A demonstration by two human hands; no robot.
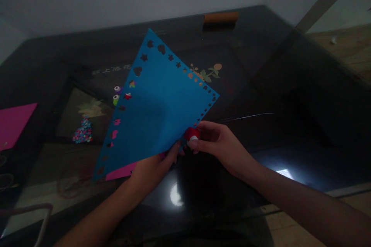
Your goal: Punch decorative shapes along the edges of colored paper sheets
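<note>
A sheet of blue paper (162, 104) is lifted at a slant above the dark table. Small cut-out hearts, stars and flowers line its edges. My left hand (153, 171) grips the sheet by its lower edge, the fingers partly hidden by it. In my right hand (224, 144), between thumb and fingers, is a small red and white craft punch (192, 134) at the paper's lower right edge. Whether the paper sits inside its slot I cannot tell. Part of a pink sheet (121, 170) shows under the blue one.
Left of the paper lies a heap of colourful punched bits (83, 131). A purple punch (117, 89) and a green punch (116, 99) peek out behind the paper. Another pink sheet (16, 123) lies far left. An orange roll (220, 18) rests near the table's back edge.
</note>
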